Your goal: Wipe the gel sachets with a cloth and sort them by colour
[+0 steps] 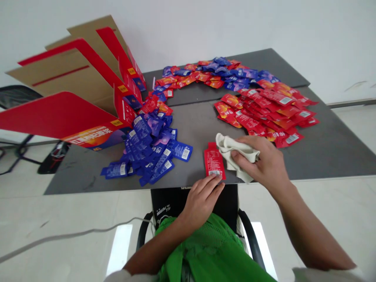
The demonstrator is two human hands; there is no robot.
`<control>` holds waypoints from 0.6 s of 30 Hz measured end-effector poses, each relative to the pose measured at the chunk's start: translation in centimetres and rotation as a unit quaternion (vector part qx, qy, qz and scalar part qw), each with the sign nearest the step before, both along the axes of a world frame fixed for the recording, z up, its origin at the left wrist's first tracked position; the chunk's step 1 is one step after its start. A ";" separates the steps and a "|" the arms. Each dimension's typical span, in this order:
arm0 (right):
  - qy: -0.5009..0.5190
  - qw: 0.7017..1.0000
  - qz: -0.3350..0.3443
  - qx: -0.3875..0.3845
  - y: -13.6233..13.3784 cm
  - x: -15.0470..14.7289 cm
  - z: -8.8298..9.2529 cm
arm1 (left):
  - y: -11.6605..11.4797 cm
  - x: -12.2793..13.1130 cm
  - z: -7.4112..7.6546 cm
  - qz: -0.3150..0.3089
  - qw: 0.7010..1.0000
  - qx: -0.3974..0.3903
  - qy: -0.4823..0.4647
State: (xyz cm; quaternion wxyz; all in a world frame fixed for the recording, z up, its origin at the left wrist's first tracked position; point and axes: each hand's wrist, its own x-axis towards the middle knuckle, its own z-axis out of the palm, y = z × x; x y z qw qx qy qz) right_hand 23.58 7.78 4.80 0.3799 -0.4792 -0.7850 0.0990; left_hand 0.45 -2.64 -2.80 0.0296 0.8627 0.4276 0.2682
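Nearest, above a green mesh garment (pixel 211 246), the left hand (pixel 200 201) is kept nearly flat — not closed — with its fingertips pressed on the lower end of a red sachet (pixel 214 160), which lies at the near edge of a grey table (pixel 88 176). The right hand (pixel 261 160) is closed on a bunched cream cloth (pixel 235 152), and the cloth is held just against the sachet's right side. Blue sachets (pixel 149 147) are heaped left of centre, red sachets (pixel 264 113) at centre right; further off, at upper left, flattened cardboard display cartons (pixel 70 86) are propped up — their red flaps fanned.
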 end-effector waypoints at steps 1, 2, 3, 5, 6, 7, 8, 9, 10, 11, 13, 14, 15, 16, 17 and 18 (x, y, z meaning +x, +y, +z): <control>-0.008 0.999 0.050 0.003 -0.1 -0.6 0.1 | 0.0 0.0 0.0 0.000 1.000 -0.003 0.007; -0.021 0.995 0.102 -0.002 -0.2 -1.2 0.0 | 0.1 0.0 0.1 0.001 1.000 -0.006 0.013; -0.037 0.988 0.148 -0.011 -0.2 -1.7 -0.2 | 0.1 0.0 0.2 0.002 1.000 -0.008 0.019; -0.078 0.974 0.211 -0.035 -0.1 -2.3 -1.0 | 0.3 0.1 0.2 0.004 1.000 -0.009 0.024; -0.098 0.968 0.229 -0.044 0.0 -2.5 -1.4 | 0.3 0.1 0.2 0.005 1.000 -0.008 0.022; -0.117 0.963 0.239 -0.047 0.1 -2.6 -1.9 | 0.4 0.1 0.1 0.005 1.000 -0.008 0.020; -0.133 0.959 0.246 -0.045 0.2 -2.6 -2.4 | 0.4 0.1 0.0 0.006 1.000 -0.009 0.015; -0.145 0.956 0.253 -0.040 0.4 -2.5 -2.8 | 0.5 0.0 -0.1 0.008 1.000 -0.010 0.010; -0.152 0.953 0.260 -0.031 0.7 -2.5 -3.2 | 0.5 0.0 -0.3 0.011 1.000 -0.009 0.004; -0.157 0.951 0.264 -0.021 1.1 -2.5 -3.6 | 0.5 -0.1 -0.4 0.012 1.000 -0.007 -0.001; -0.165 0.950 0.264 0.000 2.5 -2.6 -4.0 | 0.5 -0.1 -0.6 0.010 1.000 -0.006 -0.001; -0.169 0.951 0.258 0.010 3.4 -2.8 -4.1 | 0.5 -0.1 -0.7 0.008 1.000 -0.007 0.002; -0.174 0.953 0.249 0.017 4.5 -2.9 -4.1 | 0.5 -0.1 -0.6 0.008 1.000 -0.010 0.006; -0.180 0.954 0.237 0.022 5.6 -3.1 -4.0 | 0.5 -0.1 -0.6 0.008 1.000 -0.015 0.010; -0.186 0.956 0.224 0.029 6.6 -3.2 -3.7 | 0.5 0.0 -0.5 0.010 1.000 -0.020 0.013; -0.188 0.959 0.210 0.039 7.4 -3.2 -3.3 | 0.5 0.0 -0.4 0.013 1.000 -0.023 0.015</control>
